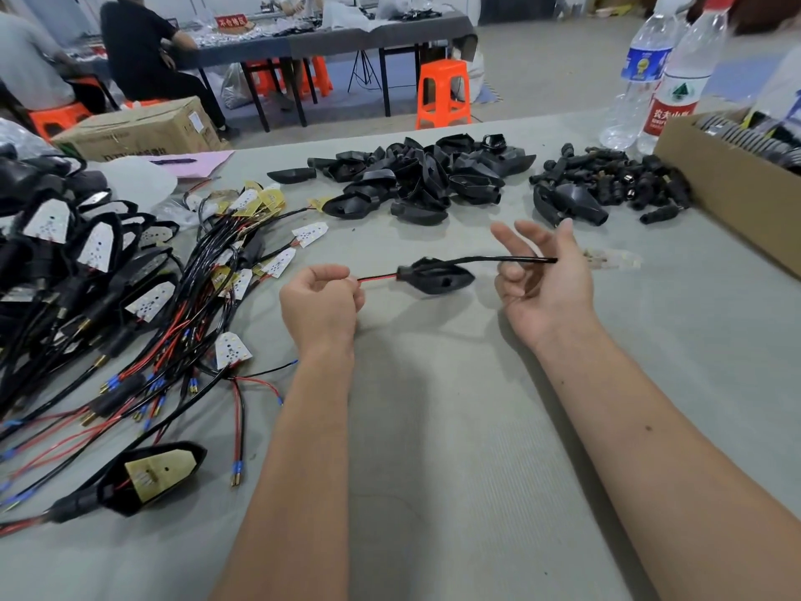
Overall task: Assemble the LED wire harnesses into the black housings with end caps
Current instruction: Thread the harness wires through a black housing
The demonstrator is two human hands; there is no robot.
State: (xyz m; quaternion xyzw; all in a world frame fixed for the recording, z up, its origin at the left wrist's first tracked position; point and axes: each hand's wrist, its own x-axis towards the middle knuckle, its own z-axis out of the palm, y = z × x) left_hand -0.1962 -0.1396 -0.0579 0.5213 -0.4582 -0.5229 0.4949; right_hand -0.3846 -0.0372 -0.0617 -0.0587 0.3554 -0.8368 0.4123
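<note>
The black housing (437, 277) hangs between the hands, wire axis running left-right: the left hand (320, 303) pinches the red wire (376, 278), the right hand (544, 271), fingers spread, carries the black cable (511, 258)

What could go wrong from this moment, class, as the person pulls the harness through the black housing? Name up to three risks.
1. The left hand pinches only the thin red wire; a hard pull may strain it.
2. The right hand is open, so the black cable merely rests across its fingers and could slip.
3. The black housing hangs unsupported above the table and may swing or drop.
</note>
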